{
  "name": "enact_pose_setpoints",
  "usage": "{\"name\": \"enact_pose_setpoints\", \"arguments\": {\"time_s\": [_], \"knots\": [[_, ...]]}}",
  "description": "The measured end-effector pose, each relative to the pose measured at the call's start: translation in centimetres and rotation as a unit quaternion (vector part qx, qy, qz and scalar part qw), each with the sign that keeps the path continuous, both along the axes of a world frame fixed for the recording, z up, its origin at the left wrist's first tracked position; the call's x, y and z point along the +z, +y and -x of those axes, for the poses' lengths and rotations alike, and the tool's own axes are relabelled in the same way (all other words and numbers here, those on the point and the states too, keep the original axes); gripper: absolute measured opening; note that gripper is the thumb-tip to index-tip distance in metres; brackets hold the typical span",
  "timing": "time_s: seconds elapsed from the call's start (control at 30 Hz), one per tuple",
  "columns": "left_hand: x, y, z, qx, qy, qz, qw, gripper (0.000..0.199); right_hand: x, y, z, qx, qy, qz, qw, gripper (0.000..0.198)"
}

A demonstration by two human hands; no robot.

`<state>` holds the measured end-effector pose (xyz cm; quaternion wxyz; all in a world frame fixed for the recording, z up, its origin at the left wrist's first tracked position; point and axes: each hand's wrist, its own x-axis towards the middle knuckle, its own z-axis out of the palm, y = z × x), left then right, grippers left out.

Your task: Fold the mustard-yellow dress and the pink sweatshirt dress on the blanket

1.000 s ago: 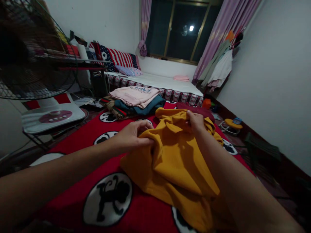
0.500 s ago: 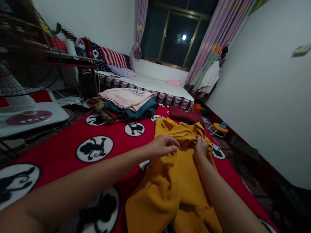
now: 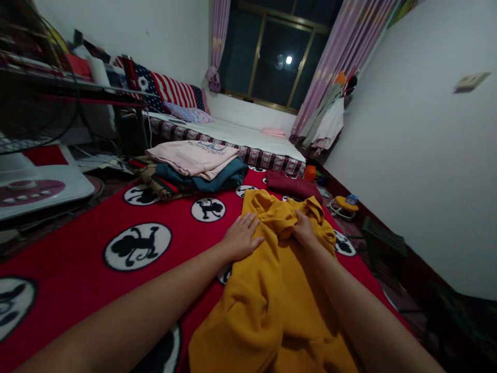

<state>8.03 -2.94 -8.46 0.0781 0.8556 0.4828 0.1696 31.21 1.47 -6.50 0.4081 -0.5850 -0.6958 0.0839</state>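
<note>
Where the right grip (image 3: 305, 231) rests, the yellow garment (image 3: 258, 290) lies bunched.

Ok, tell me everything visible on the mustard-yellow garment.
The mustard-yellow garment looks like soft, plain fabric, possibly a hooded top. It lies rumpled on the red patterned blanket, bunched at its far end, running out of frame below. The left hand rests flat across its left edge; the right hand grips bunched cloth.

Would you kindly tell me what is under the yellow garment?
The red blanket shows along the edges of the yellow garment and appears to run beneath it. The stretch directly underneath is covered, so anything else there cannot be seen.
</note>
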Motion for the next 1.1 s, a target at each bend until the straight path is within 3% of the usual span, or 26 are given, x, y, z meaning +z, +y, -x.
{"name": "enact_pose_setpoints", "arguments": {"time_s": [0.1,0.17,0.2,0.27,0.33,0.4,0.43,0.53,0.63,0.73,0.83,0.9,0.97,1.03,1.1], "knots": [[-0.1,0.1,0.1,-0.005,-0.006,0.001,1.000,0.066,2.5,-1.4,-1.2,-0.034,0.014,-0.078,0.996,0.033],[-0.1,0.0,0.2,-0.007,-0.011,-0.002,1.000,0.066,4.4,-2.4,-3.0,-0.114,-0.018,-0.126,0.985,0.037],[-0.1,0.0,0.1,-0.006,-0.013,-0.004,1.000,0.066,5.3,-2.9,-4.0,-0.154,-0.067,-0.115,0.979,0.036],[-0.1,-0.1,0.0,-0.004,-0.015,-0.005,1.000,0.067,7.1,-3.5,-5.8,-0.200,-0.220,0.004,0.955,0.031],[0.0,-0.2,-0.1,-0.002,-0.019,-0.005,1.000,0.067,8.5,-3.5,-6.4,-0.212,-0.369,0.144,0.894,0.022],[0.0,-0.2,-0.1,-0.001,-0.028,-0.006,1.000,0.066,9.5,-3.0,-5.5,-0.213,-0.438,0.169,0.857,0.021],[-0.1,-0.3,-0.1,-0.001,-0.036,-0.008,0.999,0.065,9.8,-2.4,-4.4,-0.213,-0.442,0.138,0.860,0.024],[-0.2,-0.3,0.0,-0.006,-0.072,-0.016,0.997,0.061,9.5,0.2,0.1,-0.157,-0.391,0.060,0.905,0.031],[-0.4,-0.1,0.3,0.007,-0.134,-0.023,0.991,0.049,7.6,3.4,4.6,-0.089,-0.303,0.087,0.945,0.047],[-0.5,0.2,0.6,0.044,-0.206,-0.015,0.977,0.039,5.3,6.0,7.1,-0.088,-0.201,0.130,0.967,0.074],[-0.6,0.5,0.6,0.061,-0.251,-0.002,0.966,0.036,3.7,7.0,7.5,-0.094,-0.148,0.145,0.974,0.056],[-0.6,0.6,0.6,0.060,-0.266,0.000,0.962,0.035,3.3,6.8,6.9,-0.109,-0.129,0.111,0.979,0.036],[-0.5,0.6,0.5,0.053,-0.280,-0.003,0.958,0.032,3.2,6.2,5.9,-0.155,-0.121,0.060,0.979,0.030],[-0.3,0.5,0.5,0.043,-0.296,-0.006,0.954,0.029,3.1,5.5,5.0,-0.189,-0.158,0.056,0.968,0.027],[-0.2,0.5,0.4,0.036,-0.310,-0.006,0.950,0.026,3.1,4.9,4.7,-0.193,-0.225,0.097,0.950,0.025]]}}
